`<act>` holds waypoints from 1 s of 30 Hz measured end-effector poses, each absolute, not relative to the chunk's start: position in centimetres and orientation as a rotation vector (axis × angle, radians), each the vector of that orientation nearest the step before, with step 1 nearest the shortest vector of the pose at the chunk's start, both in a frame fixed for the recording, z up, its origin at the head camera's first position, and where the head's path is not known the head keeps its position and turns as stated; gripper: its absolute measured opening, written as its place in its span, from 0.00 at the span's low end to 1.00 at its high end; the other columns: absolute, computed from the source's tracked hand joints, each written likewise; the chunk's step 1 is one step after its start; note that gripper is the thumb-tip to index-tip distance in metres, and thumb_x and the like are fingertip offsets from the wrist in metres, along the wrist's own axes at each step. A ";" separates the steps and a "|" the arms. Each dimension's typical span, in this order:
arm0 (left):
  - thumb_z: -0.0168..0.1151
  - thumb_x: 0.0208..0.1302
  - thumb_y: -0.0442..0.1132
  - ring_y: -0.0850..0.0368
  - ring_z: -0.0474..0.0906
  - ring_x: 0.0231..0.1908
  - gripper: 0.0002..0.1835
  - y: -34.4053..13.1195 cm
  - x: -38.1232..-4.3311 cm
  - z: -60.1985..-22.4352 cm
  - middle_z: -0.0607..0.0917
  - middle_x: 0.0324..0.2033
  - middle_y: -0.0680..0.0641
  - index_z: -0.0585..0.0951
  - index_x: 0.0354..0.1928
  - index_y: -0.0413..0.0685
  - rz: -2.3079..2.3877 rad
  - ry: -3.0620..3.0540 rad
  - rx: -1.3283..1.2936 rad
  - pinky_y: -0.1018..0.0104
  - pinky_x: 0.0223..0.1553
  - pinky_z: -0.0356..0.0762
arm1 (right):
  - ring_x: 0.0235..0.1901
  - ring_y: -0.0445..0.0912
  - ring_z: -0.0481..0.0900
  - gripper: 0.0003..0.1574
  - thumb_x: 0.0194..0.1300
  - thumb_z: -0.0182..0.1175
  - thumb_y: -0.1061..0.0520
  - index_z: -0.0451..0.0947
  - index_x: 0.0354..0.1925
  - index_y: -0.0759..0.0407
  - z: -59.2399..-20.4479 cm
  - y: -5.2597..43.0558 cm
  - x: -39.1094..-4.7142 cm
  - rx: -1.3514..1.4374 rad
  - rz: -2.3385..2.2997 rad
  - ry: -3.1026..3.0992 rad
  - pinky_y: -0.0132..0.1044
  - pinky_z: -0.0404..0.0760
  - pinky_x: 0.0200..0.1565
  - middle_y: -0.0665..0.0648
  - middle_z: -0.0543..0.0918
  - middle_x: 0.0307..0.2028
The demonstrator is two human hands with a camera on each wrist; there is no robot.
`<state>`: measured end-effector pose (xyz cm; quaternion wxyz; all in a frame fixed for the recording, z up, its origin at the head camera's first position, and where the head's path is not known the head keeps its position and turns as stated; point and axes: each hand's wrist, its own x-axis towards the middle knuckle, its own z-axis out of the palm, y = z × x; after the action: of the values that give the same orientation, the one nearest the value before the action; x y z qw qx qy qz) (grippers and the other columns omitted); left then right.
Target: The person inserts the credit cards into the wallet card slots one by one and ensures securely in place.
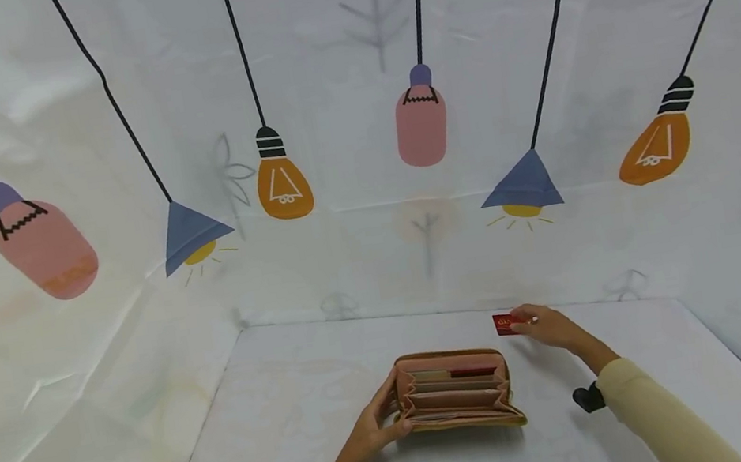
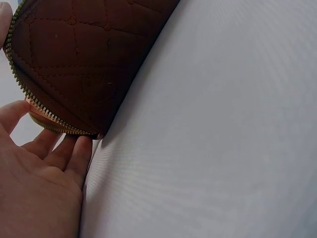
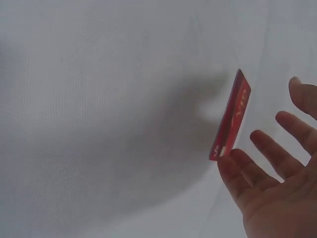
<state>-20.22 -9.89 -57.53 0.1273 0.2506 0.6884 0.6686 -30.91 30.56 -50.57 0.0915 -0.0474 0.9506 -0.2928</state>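
A zip-around wallet (image 1: 457, 387) stands unzipped on the white table, its pink compartments facing up and several cards or papers in its slots. My left hand (image 1: 370, 432) grips its left end, fingers on the far side and thumb at the near edge. In the left wrist view, the wallet's brown quilted cover (image 2: 84, 54) and gold zipper teeth show beside the fingers. To the wallet's right and farther back, my right hand (image 1: 552, 327) pinches a red card (image 1: 503, 324) with VIP lettering. In the right wrist view the card (image 3: 233, 116) is held by one corner, its other fingers spread away from it.
The white table (image 1: 281, 404) meets a white sheet wall (image 1: 361, 264) printed with hanging lamps and bulbs just behind the card. Another sheet wall (image 1: 129, 395) rises at the left. Black wrist straps (image 1: 588, 398) sit at the sleeve cuffs.
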 end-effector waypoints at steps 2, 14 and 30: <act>0.65 0.68 0.49 0.42 0.59 0.73 0.47 -9.8 -20.2 -57.6 0.56 0.77 0.42 0.48 0.80 0.59 1.939 2.006 0.728 0.63 0.69 0.64 | 0.61 0.70 0.72 0.32 0.72 0.58 0.46 0.73 0.64 0.65 -51.0 30.5 -31.1 -0.206 -0.816 2.871 0.67 0.72 0.57 0.74 0.73 0.64; 0.65 0.68 0.49 0.43 0.60 0.73 0.47 -10.0 -20.4 -57.8 0.58 0.77 0.42 0.48 0.80 0.59 1.943 2.014 0.744 0.66 0.69 0.64 | 0.66 0.78 0.61 0.36 0.69 0.60 0.52 0.66 0.70 0.65 -53.5 29.9 -31.3 -0.257 -0.562 2.967 0.73 0.64 0.60 0.79 0.59 0.71; 0.65 0.67 0.53 0.45 0.61 0.73 0.47 -9.8 -20.2 -57.6 0.60 0.76 0.43 0.49 0.80 0.61 1.950 2.004 0.719 0.65 0.68 0.65 | 0.53 0.72 0.73 0.32 0.69 0.62 0.53 0.71 0.65 0.68 -53.4 29.7 -31.2 -0.295 -0.415 3.047 0.68 0.74 0.51 0.77 0.73 0.58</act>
<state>-20.21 -9.83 -57.55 0.1271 0.2469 0.6886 0.6699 -31.16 29.74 -53.40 0.0260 -0.0955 0.9860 -0.1343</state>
